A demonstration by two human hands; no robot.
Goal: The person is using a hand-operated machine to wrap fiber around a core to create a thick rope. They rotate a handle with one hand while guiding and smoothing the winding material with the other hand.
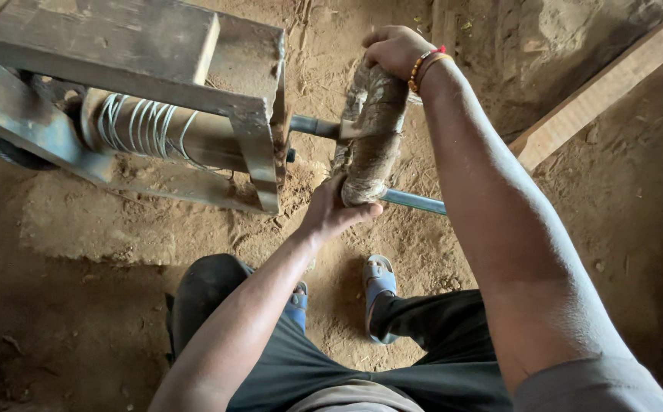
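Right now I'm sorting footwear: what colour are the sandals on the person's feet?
Blue sandals, seen best in the head view, on the dirt floor.

This is a rough, earthen-floored workshop or work shed. The dirt floor is loose and sandy, and a heavy metal frame holds a roller wound with wire and turned by a hand crank. A bare wooden plank lies across the ground beside an earth wall.

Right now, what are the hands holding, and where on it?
Both hold the cloth-wrapped crank handle of the wooden winch: right hand grips its top end, left hand its bottom end, by the metal rod.
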